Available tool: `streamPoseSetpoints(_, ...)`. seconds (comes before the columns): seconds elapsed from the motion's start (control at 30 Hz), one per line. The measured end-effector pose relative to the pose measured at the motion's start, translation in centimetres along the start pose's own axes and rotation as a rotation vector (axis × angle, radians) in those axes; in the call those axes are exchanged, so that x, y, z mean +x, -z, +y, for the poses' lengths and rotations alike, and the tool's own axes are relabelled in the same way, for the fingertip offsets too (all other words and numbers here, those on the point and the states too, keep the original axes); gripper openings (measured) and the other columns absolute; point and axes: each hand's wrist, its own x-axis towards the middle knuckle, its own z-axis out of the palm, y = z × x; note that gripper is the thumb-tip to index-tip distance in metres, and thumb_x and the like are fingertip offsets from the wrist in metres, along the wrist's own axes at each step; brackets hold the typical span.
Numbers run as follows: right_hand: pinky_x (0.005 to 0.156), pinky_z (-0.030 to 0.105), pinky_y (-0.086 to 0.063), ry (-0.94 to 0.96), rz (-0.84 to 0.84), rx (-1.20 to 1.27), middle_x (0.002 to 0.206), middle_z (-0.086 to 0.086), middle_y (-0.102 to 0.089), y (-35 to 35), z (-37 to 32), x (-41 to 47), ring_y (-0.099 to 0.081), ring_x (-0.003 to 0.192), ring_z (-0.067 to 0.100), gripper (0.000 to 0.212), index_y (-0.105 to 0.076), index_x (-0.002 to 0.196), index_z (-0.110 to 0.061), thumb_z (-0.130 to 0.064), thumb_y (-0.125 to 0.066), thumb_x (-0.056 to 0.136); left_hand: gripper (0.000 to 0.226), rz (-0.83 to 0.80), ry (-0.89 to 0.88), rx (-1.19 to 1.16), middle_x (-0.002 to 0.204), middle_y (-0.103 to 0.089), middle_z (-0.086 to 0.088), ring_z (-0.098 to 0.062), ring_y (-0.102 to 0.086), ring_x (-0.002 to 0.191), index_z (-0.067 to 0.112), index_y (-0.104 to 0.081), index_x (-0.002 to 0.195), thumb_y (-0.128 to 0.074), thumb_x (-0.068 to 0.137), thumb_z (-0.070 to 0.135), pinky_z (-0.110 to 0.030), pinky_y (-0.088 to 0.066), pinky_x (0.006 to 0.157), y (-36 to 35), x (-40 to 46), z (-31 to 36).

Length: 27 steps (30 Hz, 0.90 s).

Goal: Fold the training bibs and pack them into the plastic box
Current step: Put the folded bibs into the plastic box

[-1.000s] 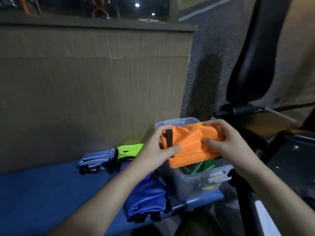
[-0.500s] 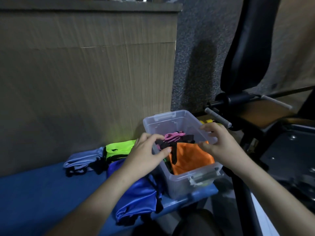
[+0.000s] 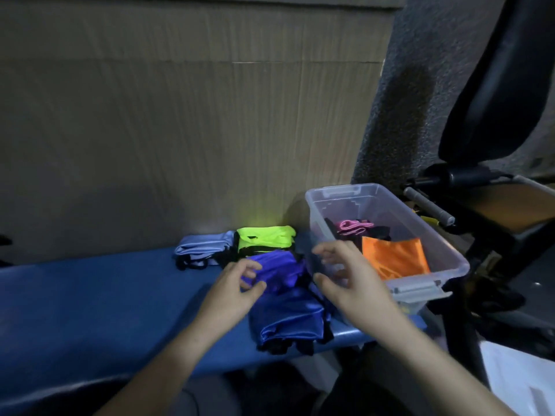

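Head view looks down over my two bare forearms onto a blue padded bench [image 3: 90,295] set against a wood-grain panel [image 3: 180,130]; my left hand [image 3: 231,291] hovers at the near edge of the purple bib [image 3: 277,270], its fingers loosely curled with the thumb apart from them, and whether any fingertip actually touches the cloth I cannot tell, since the hand is blurred; my right hand [image 3: 348,282] is raised in front of the near left corner of the plastic box [image 3: 447,250], fingers spread and slightly bent, thumb held apart, gripping nothing; the purple bib lies between the two hands, resting partly on a darker blue bib [image 3: 288,322] whose black trim hangs at the bench's front edge; behind them, close to the panel, a neon yellow bib [image 3: 264,238] lies folded, and a pale blue bib [image 3: 204,247] lies just to its left, touching it; the clear box stands at the right end of the bench, lid off, with its latch handle facing me; inside it an orange bib [image 3: 393,256] lies folded toward the near right side, and a pink bib [image 3: 354,226] with black trim sits behind it toward the far wall; right of the box stands dark gym equipment [image 3: 492,115] with a black pad and a grey bar.
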Motion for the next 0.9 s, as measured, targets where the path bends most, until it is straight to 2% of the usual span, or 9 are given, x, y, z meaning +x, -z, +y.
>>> streamPoseSetpoints(0.07, 0.09, 0.015, -0.045, -0.025, -0.02, -0.001, 0.113, -0.016, -0.054, -2.4, 0.8, -0.4, -0.056, 0.108, 0.001, 0.038, -0.059, 0.112, -0.035, -0.01, -0.071, 0.086, 0.025, -0.026, 0.087, 0.006, 0.108, -0.062, 0.001, -0.01, -0.062, 0.08, 0.033, -0.058, 0.105, -0.073, 0.088, 0.022, -0.016, -0.045, 0.077, -0.1, -0.5, -2.1)
streamPoseSetpoints(0.2, 0.102, 0.022, -0.04, -0.142, -0.099, -0.091, 0.113, -0.015, -0.049, -6.1, 4.2, -0.7, -0.051, 0.111, -0.002, 0.039, -0.055, 0.112, -0.036, -0.014, -0.073, 0.085, 0.035, -0.129, 0.256, 0.009, 0.109, -0.064, 0.0, -0.012, -0.062, 0.087, 0.03, -0.051, 0.115, -0.073, 0.088, 0.033, -0.03, -0.051, 0.088, -1.2, -0.9, -5.4)
streamPoseSetpoints(0.33, 0.107, 0.032, -0.035, -0.351, -0.175, -0.279, 0.126, 0.0, -0.045, -8.6, 7.5, -1.0, -0.048, 0.124, 0.026, 0.047, -0.054, 0.13, -0.023, -0.028, -0.072, 0.087, 0.045, -0.178, 0.315, -0.024, 0.105, -0.066, 0.003, -0.018, -0.063, 0.079, 0.033, -0.048, 0.126, -0.07, 0.088, 0.044, -0.034, -0.052, 0.086, -2.8, -0.7, -6.4)
streamPoseSetpoints(0.5, 0.111, 0.037, -0.035, -0.491, -0.149, -0.26, 0.138, 0.011, -0.041, -9.4, 8.9, -1.5, -0.048, 0.128, 0.034, 0.058, -0.048, 0.137, -0.02, -0.028, -0.074, 0.086, 0.046, -0.17, 0.271, 0.041, 0.096, -0.064, 0.006, -0.016, -0.062, 0.089, 0.041, -0.048, 0.125, -0.07, 0.085, 0.047, -0.028, -0.045, 0.075, -4.1, -0.6, -6.1)
streamPoseSetpoints(0.57, 0.11, 0.035, -0.035, -0.506, -0.169, -0.281, 0.138, 0.013, -0.042, -9.4, 9.1, -1.5, -0.047, 0.128, 0.033, 0.063, -0.046, 0.139, -0.021, -0.028, -0.076, 0.084, 0.046, -0.177, 0.262, 0.041, 0.086, -0.058, 0.013, -0.014, -0.058, 0.082, 0.041, -0.049, 0.123, -0.073, 0.083, 0.044, -0.027, -0.041, 0.072, -4.2, -0.7, -6.0)
streamPoseSetpoints(0.67, 0.109, 0.032, -0.033, -0.513, -0.198, -0.294, 0.134, 0.013, -0.043, -9.4, 8.9, -1.8, -0.045, 0.127, 0.033, 0.07, -0.045, 0.142, -0.024, -0.028, -0.078, 0.08, 0.047, -0.211, 0.259, 0.006, 0.09, -0.061, 0.012, -0.012, -0.055, 0.077, 0.041, -0.052, 0.119, -0.076, 0.079, 0.039, -0.025, -0.04, 0.07, -4.5, -1.3, -6.0)
streamPoseSetpoints(0.8, 0.109, 0.032, -0.035, -0.539, -0.228, -0.282, 0.12, 0.003, -0.036, -9.6, 8.7, -2.5, -0.046, 0.123, 0.033, 0.073, -0.045, 0.138, -0.031, -0.028, -0.081, 0.075, 0.041, -0.191, 0.244, -0.063, 0.104, -0.058, 0.011, -0.008, -0.056, 0.09, 0.037, -0.055, 0.113, -0.078, 0.079, 0.03, -0.02, -0.04, 0.075, -4.6, -2.7, -5.9)
streamPoseSetpoints(0.83, 0.107, 0.029, -0.038, -0.549, -0.225, -0.255, 0.12, 0.002, -0.034, -9.6, 8.6, -2.7, -0.047, 0.121, 0.032, 0.072, -0.046, 0.136, -0.032, -0.027, -0.082, 0.074, 0.041, -0.185, 0.251, -0.089, 0.109, -0.058, 0.009, -0.008, -0.057, 0.095, 0.04, -0.055, 0.109, -0.078, 0.077, 0.029, -0.021, -0.042, 0.079, -4.7, -3.0, -5.8)
streamPoseSetpoints(0.9, 0.091, 0.01, -0.04, -0.559, -0.229, -0.187, 0.121, 0.003, -0.035, -9.8, 8.4, -3.2, -0.05, 0.113, 0.024, 0.069, -0.047, 0.132, -0.032, -0.02, -0.083, 0.074, 0.043, -0.169, 0.261, -0.147, 0.113, -0.059, 0.005, -0.009, -0.06, 0.1, 0.046, -0.056, 0.103, -0.078, 0.069, 0.031, -0.026, -0.048, 0.089, -4.8, -3.5, -5.9)
